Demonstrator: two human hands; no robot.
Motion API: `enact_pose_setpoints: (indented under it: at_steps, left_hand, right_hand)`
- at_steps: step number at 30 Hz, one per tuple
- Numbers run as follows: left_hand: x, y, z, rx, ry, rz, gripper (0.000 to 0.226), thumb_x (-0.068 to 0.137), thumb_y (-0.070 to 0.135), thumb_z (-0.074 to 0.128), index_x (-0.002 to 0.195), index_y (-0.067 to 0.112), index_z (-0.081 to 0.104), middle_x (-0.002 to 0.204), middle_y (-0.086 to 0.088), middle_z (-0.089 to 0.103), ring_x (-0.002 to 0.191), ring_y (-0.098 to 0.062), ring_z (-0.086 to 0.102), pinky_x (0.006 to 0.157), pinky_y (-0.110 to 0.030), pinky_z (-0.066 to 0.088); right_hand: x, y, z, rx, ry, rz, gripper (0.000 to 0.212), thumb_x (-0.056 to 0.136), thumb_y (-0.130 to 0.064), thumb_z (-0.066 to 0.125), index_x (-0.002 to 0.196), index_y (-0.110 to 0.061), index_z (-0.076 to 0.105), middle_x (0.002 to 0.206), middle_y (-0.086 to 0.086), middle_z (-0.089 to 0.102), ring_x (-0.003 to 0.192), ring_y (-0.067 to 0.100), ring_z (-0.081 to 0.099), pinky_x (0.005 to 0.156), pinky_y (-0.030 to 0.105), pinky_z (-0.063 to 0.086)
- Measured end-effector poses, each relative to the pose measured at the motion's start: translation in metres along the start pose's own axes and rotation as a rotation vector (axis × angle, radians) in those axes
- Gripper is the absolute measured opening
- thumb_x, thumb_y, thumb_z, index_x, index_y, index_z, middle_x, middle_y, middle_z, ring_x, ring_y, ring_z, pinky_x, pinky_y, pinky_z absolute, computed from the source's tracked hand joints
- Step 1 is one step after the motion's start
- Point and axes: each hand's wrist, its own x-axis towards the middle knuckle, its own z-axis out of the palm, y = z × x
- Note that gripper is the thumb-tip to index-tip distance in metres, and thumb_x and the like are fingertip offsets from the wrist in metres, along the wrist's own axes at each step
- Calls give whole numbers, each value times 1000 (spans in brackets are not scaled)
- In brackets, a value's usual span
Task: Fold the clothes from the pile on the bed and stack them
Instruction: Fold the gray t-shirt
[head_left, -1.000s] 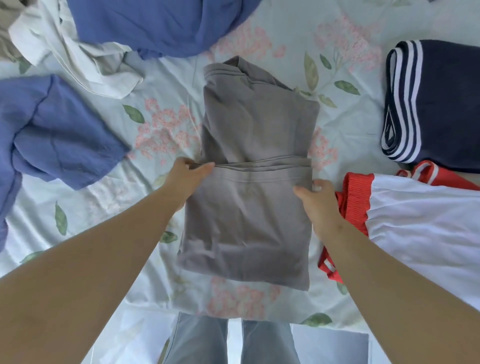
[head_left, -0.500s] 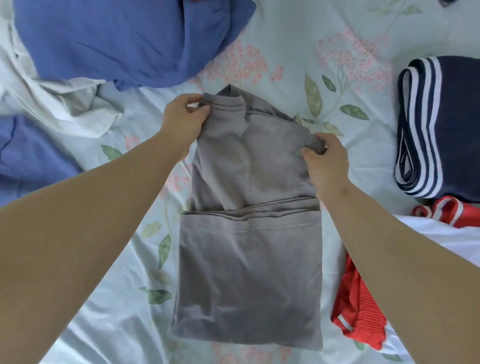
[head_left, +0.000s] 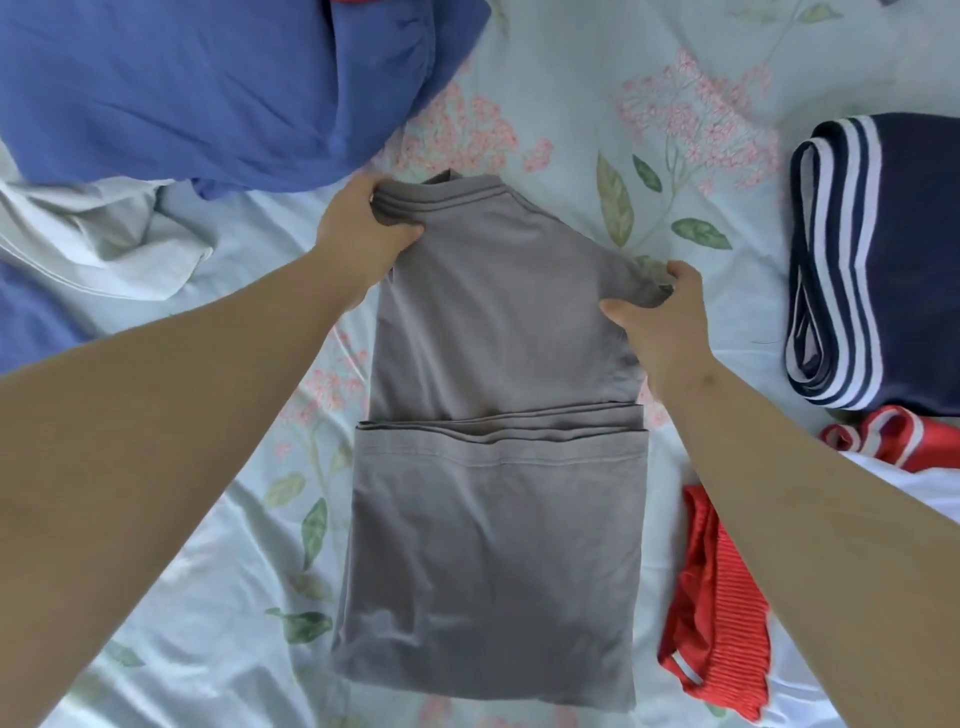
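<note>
Left hand (head_left: 358, 234), right hand (head_left: 660, 322) pinch grey shirt (head_left: 493, 545) far corners; floral bedsheet (head_left: 218, 597) beneath

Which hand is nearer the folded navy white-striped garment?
Right. The right hand pinches the grey shirt at its shoulder, toward the navy garment; the left hand grips its collar, farther off.

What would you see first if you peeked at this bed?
The grey T-shirt in the middle of the flowery bedsheet grabs the eye first. It is half folded, with the left hand gripping its collar end and the right hand pinching its far right corner. Next come the big blue garment heaped at the top left and the folded navy garment with white stripes at the right edge.
</note>
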Motion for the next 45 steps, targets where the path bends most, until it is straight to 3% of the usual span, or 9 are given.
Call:
enact_pose_setpoints:
  at_steps: [5,10,13,18,22,25,29,38,45]
  left_hand:
    - [-47,-12,1,302,228,198,48,78,38,70,116,17,51,111,-5,49,106,-28,50,92,-38,42]
    - [-120,-45,3,624,-533,421,57,62,74,50,94,28,61,93,10,56,95,-15,53,90,-31,37]
    - [-131,-60,1,966,-628,489,42,73,61,60,102,30,56,84,15,51,94,-13,54,88,-26,25]
    - [-117,-29,-22,799,-785,305,32,78,39,69,65,24,45,63,11,48,64,-7,48,55,-21,31]
    - [-81,30,-46,749,-565,474,26,77,31,73,68,17,52,59,9,46,60,-5,45,55,-11,31]
    - [-46,64,-47,625,-211,594,18,79,28,70,92,17,65,83,2,63,84,-20,57,72,-25,43]
    - [-41,43,-23,472,24,298,88,77,32,73,148,20,22,147,-9,31,133,-31,31,107,-43,28]
    - [-150,-82,10,180,12,-214,32,82,34,69,99,20,45,92,3,57,81,-20,54,60,-27,37]
    - [-168,-90,2,45,-44,-312,25,94,30,53,88,7,50,79,-3,54,74,-24,51,60,-31,36]
  right_hand:
    - [-38,5,-11,-344,191,-275,31,83,-37,64,104,-16,56,105,4,55,96,24,54,85,39,45]
    - [-87,32,-15,-654,-395,-470,38,70,-50,74,98,-28,63,98,-13,52,97,9,47,88,25,24]
    - [-89,33,-19,-962,-487,-451,35,70,-52,69,96,-35,53,89,-15,46,98,12,43,79,27,14]
    - [-86,4,-40,-933,-486,-372,28,78,-38,66,65,-29,43,65,-9,47,81,17,48,75,33,21]
    - [-69,-38,-45,-835,-140,-497,9,79,-28,65,85,-22,60,78,-4,55,95,27,52,78,34,28]
    - [-44,-70,-37,-681,146,-558,29,81,-25,60,110,-21,61,118,7,57,115,33,48,84,38,31]
    - [-40,-65,-21,-486,141,-253,79,83,-36,65,147,-31,20,158,2,7,141,30,17,109,51,19]
    - [-97,57,-17,-117,16,306,60,80,-32,71,129,-9,44,122,11,57,105,27,57,93,37,45]
    - [-106,65,-28,-98,99,223,15,87,-25,64,93,-14,56,92,4,63,88,24,57,77,33,42]
